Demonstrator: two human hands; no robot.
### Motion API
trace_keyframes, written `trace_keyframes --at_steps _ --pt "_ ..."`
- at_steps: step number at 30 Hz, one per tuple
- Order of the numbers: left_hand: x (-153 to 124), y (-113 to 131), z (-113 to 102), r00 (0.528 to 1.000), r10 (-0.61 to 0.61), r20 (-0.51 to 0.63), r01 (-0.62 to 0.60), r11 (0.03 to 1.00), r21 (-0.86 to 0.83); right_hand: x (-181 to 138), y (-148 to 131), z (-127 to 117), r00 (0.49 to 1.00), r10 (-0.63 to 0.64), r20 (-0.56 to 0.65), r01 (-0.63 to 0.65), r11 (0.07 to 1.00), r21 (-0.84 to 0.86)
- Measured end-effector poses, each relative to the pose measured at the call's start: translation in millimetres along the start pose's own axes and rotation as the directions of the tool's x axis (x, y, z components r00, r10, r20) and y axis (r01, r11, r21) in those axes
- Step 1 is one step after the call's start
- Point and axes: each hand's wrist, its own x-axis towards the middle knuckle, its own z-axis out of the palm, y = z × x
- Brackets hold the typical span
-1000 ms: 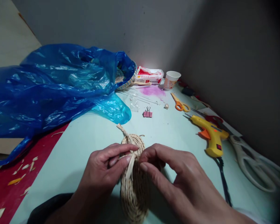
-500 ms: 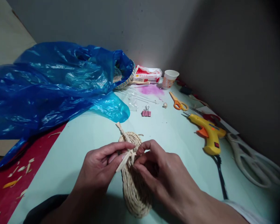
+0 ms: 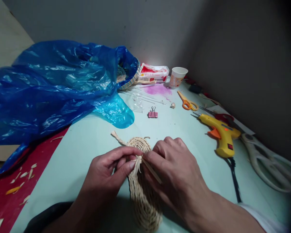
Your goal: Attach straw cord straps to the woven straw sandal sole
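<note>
A long oval sole-shaped piece of coiled, braided straw [image 3: 145, 200] lies on the pale green table cover below my hands. Above its upper part, my left hand [image 3: 113, 166] pinches a small knot of pale straw strips [image 3: 137, 163] between thumb and index finger. My right hand [image 3: 174, 174] meets it from the other side, fingers closed on the strips, with one strip slanting down below the fingertips. A braided tail [image 3: 118, 138] sticks out to the upper left of the coil. The right fingertips are partly hidden.
To the right lie a yellow glue gun [image 3: 221, 136], large white-handled scissors [image 3: 264, 161] and orange scissors [image 3: 188, 102]. A pink binder clip [image 3: 152, 113], a paper cup [image 3: 178, 77] and a tissue pack [image 3: 154, 73] stand farther back. A blue plastic bag [image 3: 70, 77] fills the left.
My right hand has turned over the knot, knuckles now upward, with a strip slanting down to the right. The braided tail now points farther left, and the view has shifted slightly.
</note>
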Motion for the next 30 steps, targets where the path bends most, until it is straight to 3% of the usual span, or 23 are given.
trace_keyframes --at_steps 6,10,13,15,19,22,26,30 --pt "1.3 -6.7 -2.2 0.972 0.233 -0.027 -0.227 0.964 0.141 3.0 4.4 -0.2 0.995 -0.039 -0.091 0.043 0.998 0.043" --pt "3.1 -11.8 -3.1 0.902 0.431 -0.027 -0.410 0.876 0.254 3.2 4.8 -1.7 0.995 -0.070 -0.068 0.080 0.984 0.161" --pt "4.2 -14.5 -5.1 0.847 0.531 0.041 -0.513 0.794 0.326 3.3 6.4 0.4 0.992 -0.068 -0.103 0.095 0.952 0.290" --pt "3.7 -14.7 -6.2 0.837 0.543 0.058 -0.533 0.788 0.310 3.9 8.2 2.5 0.989 -0.038 -0.142 0.090 0.923 0.375" --pt "0.9 -12.0 -6.5 0.878 0.477 0.029 -0.468 0.846 0.257 6.3 10.2 4.5 0.985 0.023 -0.173 0.068 0.860 0.505" --pt "-0.6 -10.5 -5.9 0.882 0.472 0.024 -0.464 0.857 0.225 8.0 8.7 4.4 0.980 0.073 -0.185 0.042 0.832 0.553" --pt "0.3 -11.2 -4.8 0.850 0.526 0.040 -0.521 0.824 0.222 8.7 6.8 4.9 0.970 0.087 -0.226 0.055 0.831 0.553" --pt "2.2 -12.6 -2.5 0.837 0.547 0.024 -0.537 0.811 0.232 5.8 8.0 5.5 0.964 -0.009 -0.267 0.138 0.873 0.468"
